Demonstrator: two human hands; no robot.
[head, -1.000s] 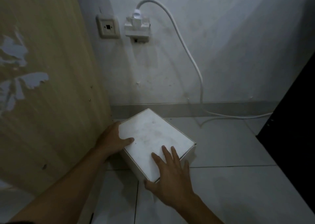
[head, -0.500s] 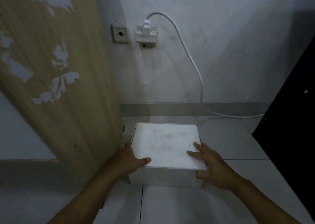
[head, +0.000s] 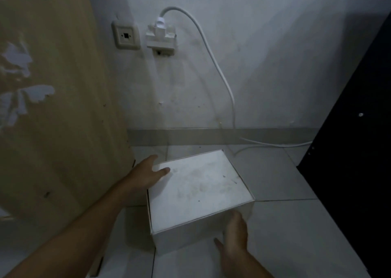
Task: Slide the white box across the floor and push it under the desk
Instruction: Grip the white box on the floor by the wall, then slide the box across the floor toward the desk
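Observation:
A white box (head: 198,191) lies flat on the tiled floor, turned a little so its near left corner points toward me. My left hand (head: 146,175) rests against the box's far left corner, thumb on the lid, fingers spread. My right hand (head: 234,235) presses flat against the near right side of the box, fingers spread, palm on the wall of the box. Neither hand wraps around the box. The wooden desk side panel (head: 63,108) stands just left of the box.
A white wall (head: 264,55) closes the space behind, with a socket (head: 126,35) and a plugged adapter (head: 161,37). Its white cable (head: 230,99) drops to the floor behind the box. A black panel (head: 355,150) stands at the right. Pale floor tiles (head: 285,235) surround the box.
The box has rotated and come nearer to me. My right hand left the lid and moved to the near right side. My left hand shifted to the far left corner.

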